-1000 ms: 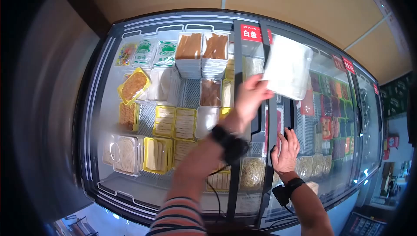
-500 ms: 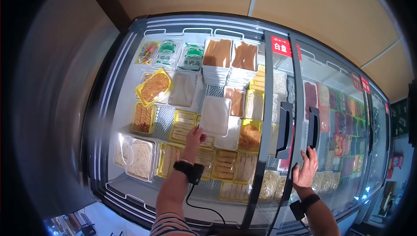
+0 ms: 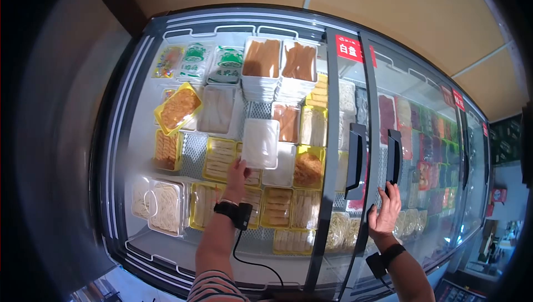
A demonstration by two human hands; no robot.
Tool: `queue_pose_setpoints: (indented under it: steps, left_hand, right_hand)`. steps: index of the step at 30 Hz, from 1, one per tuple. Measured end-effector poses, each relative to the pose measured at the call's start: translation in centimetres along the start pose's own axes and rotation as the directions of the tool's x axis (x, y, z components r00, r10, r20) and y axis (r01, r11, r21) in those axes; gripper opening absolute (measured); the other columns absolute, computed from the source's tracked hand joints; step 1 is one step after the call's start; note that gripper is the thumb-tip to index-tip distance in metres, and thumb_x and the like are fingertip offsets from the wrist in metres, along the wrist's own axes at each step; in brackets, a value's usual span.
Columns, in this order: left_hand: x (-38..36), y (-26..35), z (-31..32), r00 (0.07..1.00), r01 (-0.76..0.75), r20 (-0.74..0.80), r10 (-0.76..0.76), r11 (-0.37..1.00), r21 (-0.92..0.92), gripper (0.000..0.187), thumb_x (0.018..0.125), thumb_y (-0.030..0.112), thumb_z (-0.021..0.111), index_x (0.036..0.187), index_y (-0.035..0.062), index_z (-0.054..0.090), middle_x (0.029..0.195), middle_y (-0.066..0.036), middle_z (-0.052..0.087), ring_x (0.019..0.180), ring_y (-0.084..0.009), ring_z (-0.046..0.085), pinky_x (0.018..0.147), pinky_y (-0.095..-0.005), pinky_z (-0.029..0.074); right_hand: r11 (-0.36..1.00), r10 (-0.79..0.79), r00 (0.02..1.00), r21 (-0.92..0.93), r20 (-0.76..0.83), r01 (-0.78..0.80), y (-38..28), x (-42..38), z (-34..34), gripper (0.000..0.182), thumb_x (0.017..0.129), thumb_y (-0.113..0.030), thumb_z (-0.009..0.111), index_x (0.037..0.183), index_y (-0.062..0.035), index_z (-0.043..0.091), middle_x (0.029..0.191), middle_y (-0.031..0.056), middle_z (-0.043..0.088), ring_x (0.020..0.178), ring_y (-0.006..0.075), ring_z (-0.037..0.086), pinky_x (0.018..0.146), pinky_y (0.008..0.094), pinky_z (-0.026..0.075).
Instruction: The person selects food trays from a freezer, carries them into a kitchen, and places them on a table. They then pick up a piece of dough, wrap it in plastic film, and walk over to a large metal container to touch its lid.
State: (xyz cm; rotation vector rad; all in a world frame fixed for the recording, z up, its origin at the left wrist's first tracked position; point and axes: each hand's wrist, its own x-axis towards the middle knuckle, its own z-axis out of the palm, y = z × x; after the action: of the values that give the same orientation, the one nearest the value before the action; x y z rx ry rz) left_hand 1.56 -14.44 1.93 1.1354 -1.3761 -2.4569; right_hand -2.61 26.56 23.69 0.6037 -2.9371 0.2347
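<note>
My left hand (image 3: pixel 237 174) grips a white film-wrapped tray (image 3: pixel 261 142) by its lower left corner, fingers closed on the rim. This tray is raised over other trays in the chest freezer and overlaps a brown-strip tray (image 3: pixel 286 121) and a second white tray (image 3: pixel 278 168). Just below my fingers lies a yellow tray of pale strips (image 3: pixel 222 157). My right hand (image 3: pixel 386 213) rests with fingers extended against the glass sliding lid, its fingertips right at the lower end of a black handle (image 3: pixel 394 157).
Two tall stacks of brown-strip trays (image 3: pixel 262 58) stand at the back. One yellow tray (image 3: pixel 179 108) lies tilted on others at left. Dark lid frames (image 3: pixel 326 135) cross the freezer beside another black handle (image 3: pixel 355 160). A cable (image 3: pixel 252 263) hangs from my left wrist.
The freezer and its contents have shifted left and slightly up in view as the camera turned. My left hand keeps its grip on the white tray; my right hand stays by the handle.
</note>
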Motion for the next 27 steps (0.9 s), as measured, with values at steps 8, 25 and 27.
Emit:
queue_pose_setpoints:
  steps: [8, 25, 27]
  left_hand:
    - [3.6, 1.4, 0.8, 0.993, -0.086, -0.075, 0.093, 0.992, 0.088, 0.019, 0.095, 0.017, 0.052, 0.111, 0.0083, 0.058, 0.088, 0.004, 0.059, 0.07, -0.0063, 0.054, 0.063, -0.0207, 0.049]
    - [7.3, -0.9, 0.4, 0.997, -0.044, -0.07, 0.038, 0.996, -0.077, 0.018, 0.096, 0.018, 0.053, 0.11, 0.0098, 0.059, 0.083, 0.003, 0.058, 0.068, -0.0061, 0.054, 0.06, -0.0199, 0.048]
    - [6.5, -0.4, 0.7, 0.997, -0.028, -0.075, 0.024, 0.998, -0.061, 0.018, 0.096, 0.019, 0.053, 0.11, 0.0094, 0.059, 0.083, 0.003, 0.059, 0.068, -0.0061, 0.054, 0.06, -0.0197, 0.048]
  right_hand:
    - [0.999, 0.027, 1.0, 0.026, 0.012, -0.028, 0.0, -0.1, 0.3, 0.049, 0.077, -0.019, 0.05, 0.124, -0.0037, 0.049, 0.138, 0.0188, 0.04, 0.133, 0.0417, 0.031, 0.107, 0.0521, 0.023]
    - [1.0, 0.029, 0.999, -0.003, 0.035, -0.029, 0.0, 0.0, 0.4, 0.046, 0.08, -0.018, 0.048, 0.123, -0.0034, 0.049, 0.139, 0.0196, 0.039, 0.134, 0.043, 0.029, 0.108, 0.0524, 0.022]
    - [1.0, 0.029, 0.999, -0.003, 0.034, -0.029, 0.0, -0.1, 0.6, 0.046, 0.08, -0.019, 0.048, 0.123, -0.0034, 0.049, 0.139, 0.0196, 0.039, 0.134, 0.043, 0.029, 0.108, 0.0523, 0.022]
